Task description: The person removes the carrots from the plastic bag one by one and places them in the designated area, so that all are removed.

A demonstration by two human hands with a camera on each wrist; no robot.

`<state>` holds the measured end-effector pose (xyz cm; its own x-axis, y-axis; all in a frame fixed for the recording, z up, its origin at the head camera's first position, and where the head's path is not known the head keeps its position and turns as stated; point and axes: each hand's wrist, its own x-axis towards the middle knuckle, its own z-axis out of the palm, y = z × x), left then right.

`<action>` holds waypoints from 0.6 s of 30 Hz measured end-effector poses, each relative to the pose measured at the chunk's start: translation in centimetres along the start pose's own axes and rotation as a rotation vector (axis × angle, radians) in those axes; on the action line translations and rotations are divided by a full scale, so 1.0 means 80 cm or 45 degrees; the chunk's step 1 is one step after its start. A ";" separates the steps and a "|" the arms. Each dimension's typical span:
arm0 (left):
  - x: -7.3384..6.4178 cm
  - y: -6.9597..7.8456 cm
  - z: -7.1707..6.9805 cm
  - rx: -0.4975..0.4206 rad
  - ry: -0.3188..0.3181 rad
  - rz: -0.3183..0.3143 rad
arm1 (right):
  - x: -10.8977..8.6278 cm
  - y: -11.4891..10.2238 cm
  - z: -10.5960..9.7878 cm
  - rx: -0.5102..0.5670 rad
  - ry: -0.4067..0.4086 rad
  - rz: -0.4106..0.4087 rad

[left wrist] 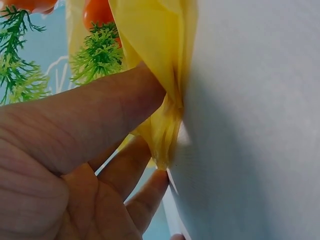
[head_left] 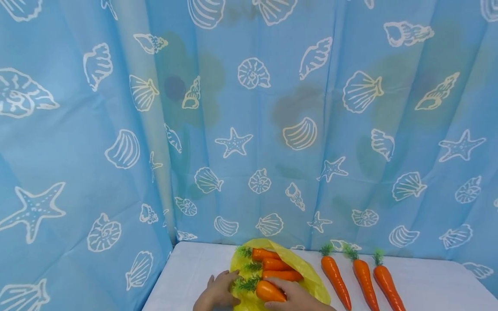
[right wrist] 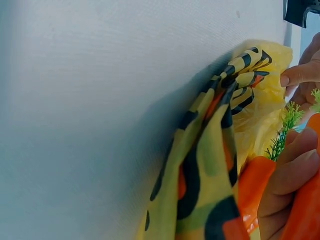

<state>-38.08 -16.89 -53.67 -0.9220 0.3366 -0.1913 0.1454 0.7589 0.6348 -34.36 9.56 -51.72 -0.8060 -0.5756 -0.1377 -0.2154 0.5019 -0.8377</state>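
Note:
A yellow plastic bag (head_left: pixel 313 278) lies spread on the white table, its mouth gaping. In the left wrist view my left hand (left wrist: pixel 85 165) pinches the gathered edge of the bag (left wrist: pixel 160 35) between thumb and fingers. My right hand (head_left: pixel 297 298) grips an orange carrot (head_left: pixel 269 291) with a leafy green top, held over the bag. Beyond it, three more carrots (head_left: pixel 282 275) lie side by side in the bag, tops toward the left. Dark and orange printing shows on the bag's outside (right wrist: pixel 200 160) in the right wrist view.
Three carrots (head_left: pixel 365 280) lie in a row on the white table (head_left: pixel 435 285), right of the bag. A blue curtain (head_left: pixel 233 108) with white shell and starfish prints hangs behind and along the left side. A dark object (right wrist: pixel 297 11) shows at the right wrist view's top corner.

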 end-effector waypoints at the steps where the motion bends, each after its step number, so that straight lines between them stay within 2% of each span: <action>1: 0.000 0.000 0.001 0.001 0.001 -0.007 | -0.001 0.000 0.000 0.004 -0.003 0.001; 8: 0.001 -0.002 0.004 -0.026 0.018 -0.041 | -0.003 -0.002 -0.001 0.064 -0.009 -0.030; 14: 0.001 -0.002 0.004 -0.024 0.010 -0.049 | -0.004 -0.008 -0.005 0.047 0.024 -0.066; 18: -0.002 0.000 0.004 -0.051 0.007 -0.084 | -0.005 -0.009 -0.006 0.076 0.037 -0.078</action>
<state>-37.82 -16.75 -53.92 -0.9312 0.2832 -0.2295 0.0698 0.7564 0.6504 -34.10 9.73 -50.82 -0.8083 -0.5846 -0.0705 -0.2321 0.4263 -0.8743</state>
